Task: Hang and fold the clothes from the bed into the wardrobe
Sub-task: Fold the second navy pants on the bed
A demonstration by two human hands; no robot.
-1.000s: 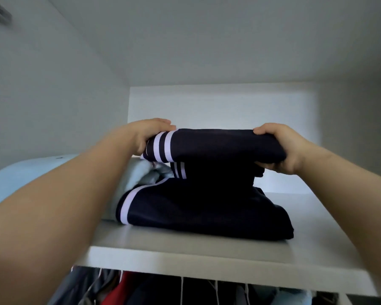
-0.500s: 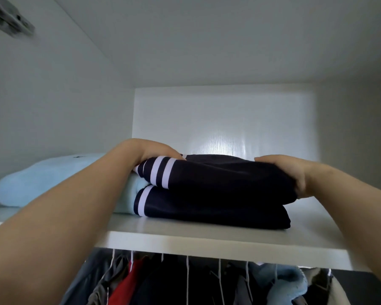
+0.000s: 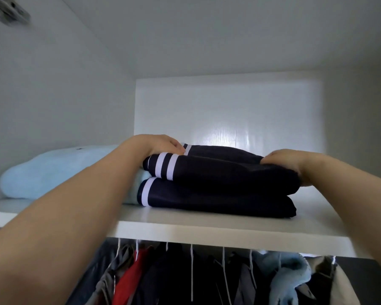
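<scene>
A folded navy garment with white stripes [image 3: 218, 172] lies on top of a second folded navy striped garment [image 3: 218, 202] on the white wardrobe shelf [image 3: 229, 231]. My left hand [image 3: 161, 145] holds the upper garment's left end by the stripes, with the fingers over the top. At its right end my right hand [image 3: 284, 161] grips it, fingers above and thumb at the side. Both forearms reach in over the shelf's front edge.
A light blue folded item [image 3: 53, 172] lies on the shelf to the left, touching the navy stack. Under the shelf hang several clothes [image 3: 185, 278] on white hangers, among them red, dark and light blue ones. A metal hinge [image 3: 7, 12] sits at the top left.
Both hands have lowered the upper navy garment onto the lower one and pushed it a little deeper onto the shelf. The view has tilted down, showing more hanging clothes.
</scene>
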